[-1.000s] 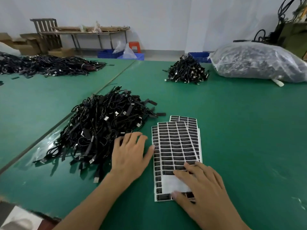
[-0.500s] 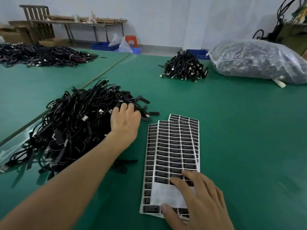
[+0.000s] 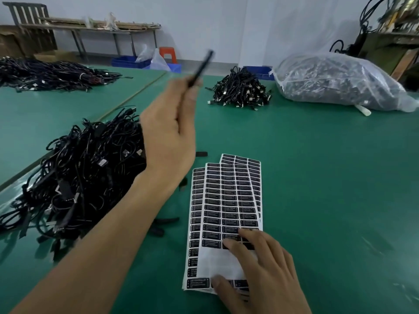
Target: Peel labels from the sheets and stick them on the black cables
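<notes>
A fanned stack of white label sheets [image 3: 226, 200] with black labels lies on the green table [image 3: 328, 177]. My right hand [image 3: 258, 273] rests on the near end of the top sheet, fingertips on the lowest row of labels, thumb on the sheet's bottom edge. My left hand [image 3: 169, 130] is raised above the table and pinches one black cable piece [image 3: 201, 66], which sticks up and looks blurred. A big tangled pile of black cables [image 3: 84, 175] lies to the left of the sheets.
A smaller cable pile [image 3: 239, 90] sits at the far middle of the table. A clear plastic bag full of cables [image 3: 337, 81] lies at the far right. Another cable heap [image 3: 52, 74] covers the neighbouring table at far left. Loose black pieces [image 3: 165, 220] lie beside the sheets.
My left hand went from the table into the big cable pile, then lifted up holding one black cable piece. My right hand stayed on the label sheets.
</notes>
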Motion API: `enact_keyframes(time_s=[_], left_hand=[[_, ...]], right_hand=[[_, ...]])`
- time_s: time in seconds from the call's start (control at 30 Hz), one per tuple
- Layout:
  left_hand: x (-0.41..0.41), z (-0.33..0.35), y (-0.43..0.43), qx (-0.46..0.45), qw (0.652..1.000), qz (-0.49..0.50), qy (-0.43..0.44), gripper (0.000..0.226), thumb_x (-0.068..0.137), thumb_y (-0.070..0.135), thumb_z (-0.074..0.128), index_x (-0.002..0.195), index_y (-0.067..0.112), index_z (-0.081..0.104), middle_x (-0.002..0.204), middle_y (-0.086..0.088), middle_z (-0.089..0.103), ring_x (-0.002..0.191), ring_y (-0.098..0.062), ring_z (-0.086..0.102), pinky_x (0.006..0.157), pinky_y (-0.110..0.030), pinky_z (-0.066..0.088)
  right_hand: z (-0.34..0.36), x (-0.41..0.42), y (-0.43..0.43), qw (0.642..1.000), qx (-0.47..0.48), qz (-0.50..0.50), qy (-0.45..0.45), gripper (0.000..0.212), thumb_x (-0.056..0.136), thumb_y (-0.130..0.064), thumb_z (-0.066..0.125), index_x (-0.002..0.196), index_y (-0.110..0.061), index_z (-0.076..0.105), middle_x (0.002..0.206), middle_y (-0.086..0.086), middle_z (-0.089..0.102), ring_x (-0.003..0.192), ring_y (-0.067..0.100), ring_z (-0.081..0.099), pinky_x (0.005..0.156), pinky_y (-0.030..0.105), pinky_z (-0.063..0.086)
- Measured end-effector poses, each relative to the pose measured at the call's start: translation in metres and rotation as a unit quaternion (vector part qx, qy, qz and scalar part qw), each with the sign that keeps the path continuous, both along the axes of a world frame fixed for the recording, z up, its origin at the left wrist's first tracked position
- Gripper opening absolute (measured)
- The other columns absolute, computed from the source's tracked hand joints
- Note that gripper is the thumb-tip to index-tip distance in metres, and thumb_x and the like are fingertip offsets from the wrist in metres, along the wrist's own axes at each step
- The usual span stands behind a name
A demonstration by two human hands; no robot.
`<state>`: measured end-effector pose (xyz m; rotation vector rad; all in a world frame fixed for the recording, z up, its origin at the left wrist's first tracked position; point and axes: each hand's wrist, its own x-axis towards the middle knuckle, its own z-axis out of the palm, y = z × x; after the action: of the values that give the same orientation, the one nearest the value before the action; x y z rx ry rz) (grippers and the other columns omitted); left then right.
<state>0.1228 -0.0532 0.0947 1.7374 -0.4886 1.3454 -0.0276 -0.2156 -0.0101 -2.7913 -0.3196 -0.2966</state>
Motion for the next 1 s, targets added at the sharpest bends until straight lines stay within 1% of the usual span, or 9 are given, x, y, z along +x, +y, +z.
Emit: enact_keyframes(time_s=[0.13, 0.23, 0.3, 0.43, 0.57, 0.67, 0.77, 0.87, 1.0], left_hand=[[-0.009, -0.028, -0.002, 0.289, 0.952, 0.064, 0.082, 0.032, 0.103, 0.033, 0.047, 0.114, 0.016, 0.071, 0.075, 0.004, 0.060, 0.054, -0.015, 0.055, 0.047, -0.024, 0.040], [-0.015, -0.048, -0.007, 0.389, 0.898, 0.082, 0.190, 0.048, 0.102, 0.052, 0.029, 0.111, 0.027, 0.070, 0.081, 0.006, 0.063, 0.068, -0.017, 0.064, 0.061, -0.026, 0.037], [-0.015, -0.062, -0.011, 0.422, 0.878, 0.060, 0.219, 0.054, 0.101, 0.054, 0.021, 0.108, 0.029, 0.068, 0.085, 0.007, 0.063, 0.079, -0.018, 0.063, 0.072, -0.032, 0.033], [-0.018, -0.085, -0.015, 0.402, 0.883, 0.008, 0.241, 0.038, 0.100, 0.048, 0.034, 0.105, 0.029, 0.067, 0.089, 0.010, 0.064, 0.084, -0.016, 0.061, 0.073, -0.031, 0.028], [-0.015, -0.099, -0.015, 0.331, 0.891, -0.077, 0.302, 0.024, 0.102, 0.042, 0.047, 0.104, 0.030, 0.068, 0.092, 0.016, 0.067, 0.086, -0.008, 0.058, 0.075, -0.031, 0.037], [-0.014, -0.104, -0.014, 0.303, 0.884, -0.099, 0.341, 0.018, 0.102, 0.042, 0.051, 0.100, 0.033, 0.066, 0.086, 0.018, 0.065, 0.081, -0.005, 0.057, 0.070, -0.033, 0.047], [-0.016, -0.107, -0.014, 0.314, 0.884, -0.099, 0.332, 0.019, 0.101, 0.043, 0.050, 0.101, 0.035, 0.067, 0.088, 0.019, 0.068, 0.082, -0.004, 0.060, 0.070, -0.031, 0.051], [-0.017, -0.105, -0.017, 0.333, 0.891, -0.097, 0.293, 0.029, 0.099, 0.043, 0.049, 0.112, 0.031, 0.072, 0.101, 0.018, 0.074, 0.090, -0.004, 0.065, 0.077, -0.029, 0.050], [-0.019, -0.108, -0.019, 0.344, 0.892, -0.070, 0.284, 0.022, 0.102, 0.038, 0.048, 0.104, 0.027, 0.067, 0.083, 0.019, 0.064, 0.076, -0.010, 0.060, 0.066, -0.030, 0.039]], right_hand=[[0.004, 0.003, -0.003, 0.998, 0.068, -0.015, -0.001, 0.041, 0.074, -0.062, 0.047, 0.095, -0.039, 0.074, 0.107, -0.015, 0.068, 0.097, 0.015, 0.068, 0.074, 0.036, 0.051], [0.001, 0.015, -0.011, 0.997, 0.068, -0.026, 0.032, 0.026, 0.084, -0.060, 0.050, 0.107, -0.054, 0.059, 0.114, -0.042, 0.041, 0.109, -0.007, 0.038, 0.091, 0.029, 0.029], [0.003, 0.024, -0.022, 0.985, 0.148, -0.027, 0.081, 0.015, 0.089, -0.054, 0.058, 0.104, -0.054, 0.054, 0.108, -0.042, 0.041, 0.105, -0.011, 0.038, 0.091, 0.021, 0.034], [0.021, 0.060, -0.045, 0.956, 0.280, -0.073, 0.059, 0.034, 0.084, -0.043, 0.071, 0.112, -0.051, 0.053, 0.100, -0.026, 0.059, 0.090, -0.014, 0.053, 0.071, 0.008, 0.039], [0.031, 0.101, -0.059, 0.924, 0.353, -0.059, 0.131, 0.031, 0.085, -0.042, 0.073, 0.114, -0.041, 0.063, 0.095, -0.014, 0.068, 0.074, -0.005, 0.062, 0.070, 0.016, 0.043], [0.020, 0.112, -0.061, 0.922, 0.373, -0.016, 0.101, 0.010, 0.091, -0.028, 0.070, 0.098, -0.033, 0.075, 0.083, -0.017, 0.072, 0.068, -0.007, 0.058, 0.068, 0.011, 0.041], [0.008, 0.110, -0.062, 0.924, 0.379, 0.001, 0.058, 0.016, 0.092, -0.019, 0.070, 0.082, -0.031, 0.075, 0.073, -0.016, 0.071, 0.064, -0.005, 0.057, 0.064, 0.011, 0.043], [0.003, 0.108, -0.057, 0.928, 0.370, -0.005, 0.034, 0.019, 0.094, -0.023, 0.067, 0.078, -0.032, 0.072, 0.075, -0.006, 0.070, 0.064, 0.000, 0.054, 0.064, 0.017, 0.046], [0.007, 0.099, -0.055, 0.944, 0.323, -0.043, 0.044, 0.011, 0.086, -0.048, 0.065, 0.092, -0.038, 0.066, 0.080, -0.015, 0.066, 0.070, -0.003, 0.056, 0.065, 0.011, 0.042]])
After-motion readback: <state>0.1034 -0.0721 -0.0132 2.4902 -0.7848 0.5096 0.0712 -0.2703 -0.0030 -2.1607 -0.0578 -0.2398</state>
